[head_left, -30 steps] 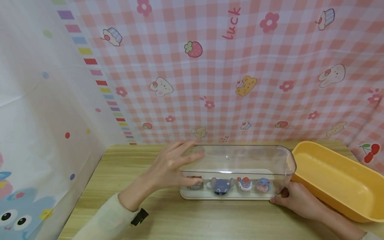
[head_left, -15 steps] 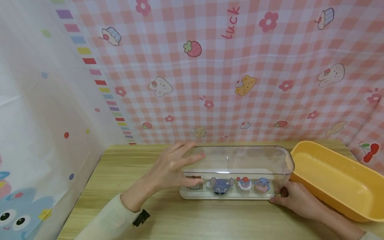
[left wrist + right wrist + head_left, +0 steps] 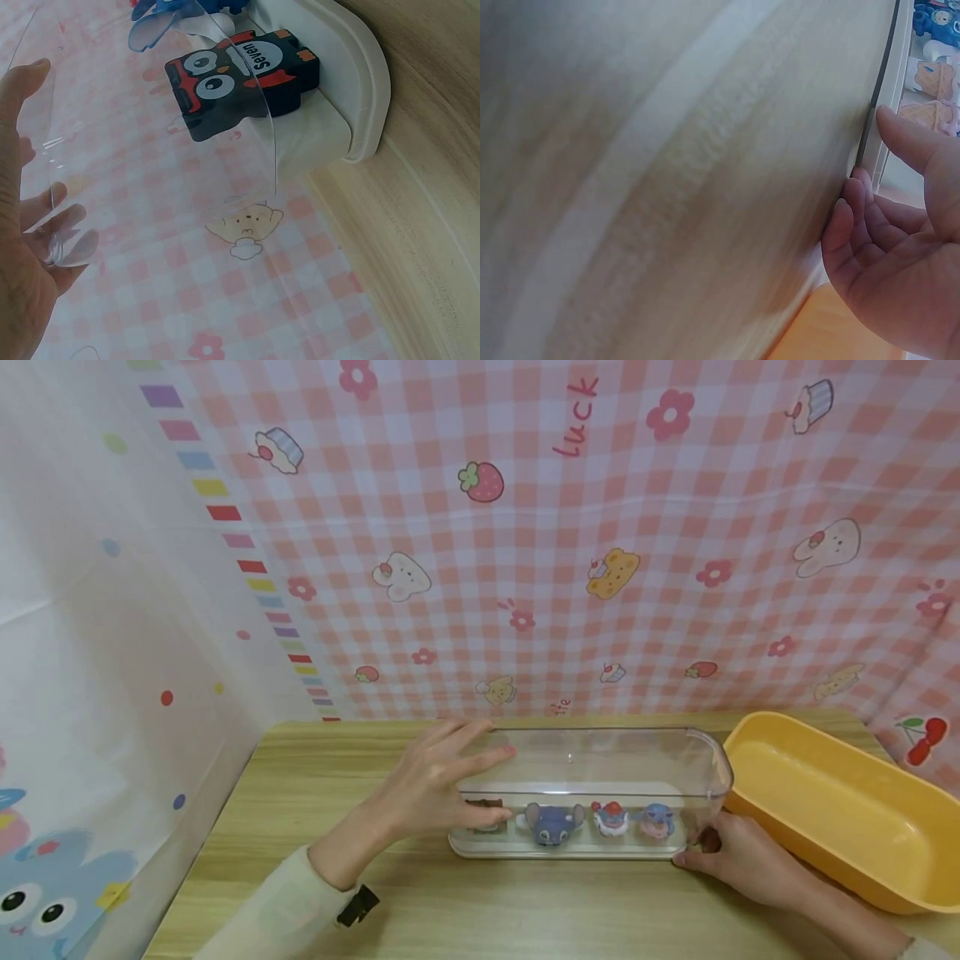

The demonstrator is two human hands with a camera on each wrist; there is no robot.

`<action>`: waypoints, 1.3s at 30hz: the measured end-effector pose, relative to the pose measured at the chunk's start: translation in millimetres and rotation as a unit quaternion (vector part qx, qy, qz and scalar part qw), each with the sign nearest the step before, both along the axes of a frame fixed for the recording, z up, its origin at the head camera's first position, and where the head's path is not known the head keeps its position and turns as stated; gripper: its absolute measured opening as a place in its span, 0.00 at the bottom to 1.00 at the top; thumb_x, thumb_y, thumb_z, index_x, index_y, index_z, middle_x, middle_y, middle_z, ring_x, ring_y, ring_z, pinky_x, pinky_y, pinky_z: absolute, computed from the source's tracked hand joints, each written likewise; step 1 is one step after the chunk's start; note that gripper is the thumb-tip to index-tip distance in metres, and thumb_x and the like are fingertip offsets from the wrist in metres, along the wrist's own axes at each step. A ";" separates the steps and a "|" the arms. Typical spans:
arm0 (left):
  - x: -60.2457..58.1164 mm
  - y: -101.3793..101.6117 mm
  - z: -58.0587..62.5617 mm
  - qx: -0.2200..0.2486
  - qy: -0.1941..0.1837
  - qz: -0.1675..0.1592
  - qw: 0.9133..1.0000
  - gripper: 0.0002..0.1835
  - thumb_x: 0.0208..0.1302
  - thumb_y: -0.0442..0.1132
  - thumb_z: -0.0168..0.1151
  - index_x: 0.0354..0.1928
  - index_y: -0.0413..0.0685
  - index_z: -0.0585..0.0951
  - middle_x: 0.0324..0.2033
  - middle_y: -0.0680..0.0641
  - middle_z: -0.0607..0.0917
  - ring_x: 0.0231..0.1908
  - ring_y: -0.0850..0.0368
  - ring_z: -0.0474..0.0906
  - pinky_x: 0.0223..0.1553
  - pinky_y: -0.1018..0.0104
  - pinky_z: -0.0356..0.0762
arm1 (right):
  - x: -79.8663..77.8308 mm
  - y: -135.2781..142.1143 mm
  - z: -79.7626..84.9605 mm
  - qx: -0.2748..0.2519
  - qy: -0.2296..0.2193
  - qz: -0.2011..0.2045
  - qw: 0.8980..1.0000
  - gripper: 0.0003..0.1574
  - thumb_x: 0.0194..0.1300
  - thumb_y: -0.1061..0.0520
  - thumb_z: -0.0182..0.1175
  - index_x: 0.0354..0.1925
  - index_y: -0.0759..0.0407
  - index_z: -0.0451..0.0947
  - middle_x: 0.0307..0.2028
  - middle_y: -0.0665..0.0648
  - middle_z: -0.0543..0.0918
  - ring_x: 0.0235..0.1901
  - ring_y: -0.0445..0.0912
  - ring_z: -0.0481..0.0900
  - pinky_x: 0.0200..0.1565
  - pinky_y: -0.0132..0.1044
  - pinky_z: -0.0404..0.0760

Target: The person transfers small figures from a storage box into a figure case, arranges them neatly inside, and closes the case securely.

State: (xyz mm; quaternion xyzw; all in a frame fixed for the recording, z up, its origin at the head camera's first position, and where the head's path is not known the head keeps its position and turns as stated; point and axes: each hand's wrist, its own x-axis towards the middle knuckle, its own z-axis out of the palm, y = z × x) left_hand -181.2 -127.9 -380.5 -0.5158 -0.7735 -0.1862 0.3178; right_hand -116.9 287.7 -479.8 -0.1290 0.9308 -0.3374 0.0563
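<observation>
A long, clear plastic cover stands over a shallow white base. My left hand grips the cover's left end, thumb in front and fingers spread behind. At the base's right front corner, my right hand pinches the rim between thumb and curled fingers. Inside are a grey-blue big-eared figurine, a red-topped one and a blue-and-pink one. A dark owl-like figurine marked "Seven" lies at the left end, partly behind my thumb in the head view.
A yellow plastic basin stands on the right, close to the cover's right end. Everything rests on a wood-grain table. A pink checked cloth hangs behind the table, and a white patterned cloth hangs at the left.
The clear cover's far edge and right end have come down slightly and shifted a little left, with my left hand still on it. My right hand stays at the base's corner.
</observation>
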 end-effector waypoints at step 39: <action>-1.1 -1.4 -5.9 -0.010 -0.016 0.018 1.000 0.39 0.41 0.61 0.85 0.56 0.51 0.89 0.55 0.39 0.85 0.48 0.47 0.82 0.53 0.52 0.84 | -1.2 -1.4 0.7 0.001 0.009 0.002 1.000 0.22 0.56 0.50 0.81 0.38 0.54 0.79 0.26 0.45 0.77 0.27 0.34 0.71 0.27 0.30 0.73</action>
